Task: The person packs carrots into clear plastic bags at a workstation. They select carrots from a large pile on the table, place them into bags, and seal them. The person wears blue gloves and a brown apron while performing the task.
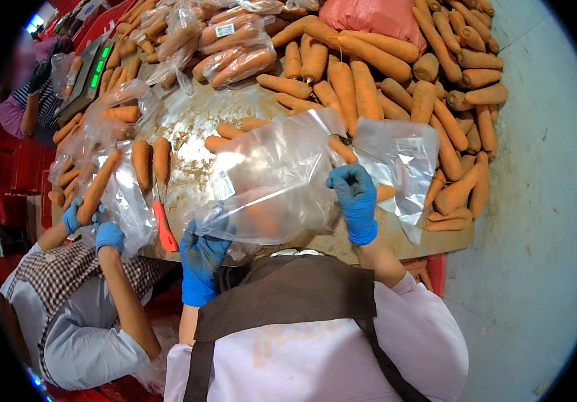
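Note:
A clear plastic bag (278,166) with a small printed label is stretched between my two blue-gloved hands, above the table's near edge. Its left, near corner is in my left hand (202,264), some of whose fingers show through the film. At the other end, my right hand (354,201) pinches the bag with curled fingers. A second clear bag (394,151) lies flat just right of that hand, over some carrots. Left of the held bag rests a knife with a red handle (164,228), its blade towards two upright-lying carrots (161,158).
Loose carrots (364,90) cover the table's (193,113) far right, beside a pink sack (369,17). Bagged carrots (238,45) lie at the back. A co-worker's gloved hand (111,236) is close on the left, their other holding a carrot (99,188). Another person stands by a scale (87,75).

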A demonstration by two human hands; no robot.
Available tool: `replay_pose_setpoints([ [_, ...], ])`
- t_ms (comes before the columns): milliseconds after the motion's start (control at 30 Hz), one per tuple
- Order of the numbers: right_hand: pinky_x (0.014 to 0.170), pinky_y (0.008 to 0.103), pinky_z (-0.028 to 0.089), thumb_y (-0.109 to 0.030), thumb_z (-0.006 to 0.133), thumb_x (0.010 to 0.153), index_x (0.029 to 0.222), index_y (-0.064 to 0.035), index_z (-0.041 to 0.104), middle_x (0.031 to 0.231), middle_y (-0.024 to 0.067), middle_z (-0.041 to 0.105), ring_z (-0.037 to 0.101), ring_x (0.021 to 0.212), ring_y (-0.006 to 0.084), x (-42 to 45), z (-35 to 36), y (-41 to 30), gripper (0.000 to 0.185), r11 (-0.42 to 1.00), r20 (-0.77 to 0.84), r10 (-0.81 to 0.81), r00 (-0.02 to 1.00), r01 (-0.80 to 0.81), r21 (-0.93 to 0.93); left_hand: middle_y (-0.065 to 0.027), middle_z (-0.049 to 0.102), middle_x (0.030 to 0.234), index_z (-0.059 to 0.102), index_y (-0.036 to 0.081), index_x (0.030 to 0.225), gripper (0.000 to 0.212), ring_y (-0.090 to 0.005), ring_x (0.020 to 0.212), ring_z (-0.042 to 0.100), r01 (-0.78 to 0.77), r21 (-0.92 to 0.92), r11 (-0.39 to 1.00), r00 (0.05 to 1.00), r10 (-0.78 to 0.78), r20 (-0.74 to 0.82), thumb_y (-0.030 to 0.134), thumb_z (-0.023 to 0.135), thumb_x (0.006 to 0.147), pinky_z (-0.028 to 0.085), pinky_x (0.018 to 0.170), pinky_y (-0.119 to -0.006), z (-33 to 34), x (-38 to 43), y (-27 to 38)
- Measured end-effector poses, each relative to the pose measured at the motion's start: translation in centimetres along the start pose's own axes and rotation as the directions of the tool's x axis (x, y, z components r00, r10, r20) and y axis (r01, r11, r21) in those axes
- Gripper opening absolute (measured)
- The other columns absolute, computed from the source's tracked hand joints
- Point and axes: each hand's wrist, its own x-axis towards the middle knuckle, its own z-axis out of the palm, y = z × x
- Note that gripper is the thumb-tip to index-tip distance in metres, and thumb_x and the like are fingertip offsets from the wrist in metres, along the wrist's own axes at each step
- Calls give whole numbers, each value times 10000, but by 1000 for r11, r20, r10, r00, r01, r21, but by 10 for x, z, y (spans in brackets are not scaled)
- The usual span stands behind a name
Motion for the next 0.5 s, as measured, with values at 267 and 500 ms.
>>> replay_pose_setpoints([
  [267,886,321,420,-307,564,871,1087,17,558,1102,128,590,551,986,182,-17,12,-7,390,826,568,350,745,-531,187,-202,268,1412,236,-15,1364,537,-329,1279,328,-60,30,998,991,56,120,282,370,937,257,1035,-566,17,-4,0],
  [500,702,264,446,-129,576,859,912,11,606,759,61,590,538,706,135,-8,26,-18,153,781,423,429,798,-563,269,-194,524,1184,438,-14,1213,382,-284,1065,539,-121,581,805,964,235,-125,204,469,901,433,914,-473,-42,-10,20],
])
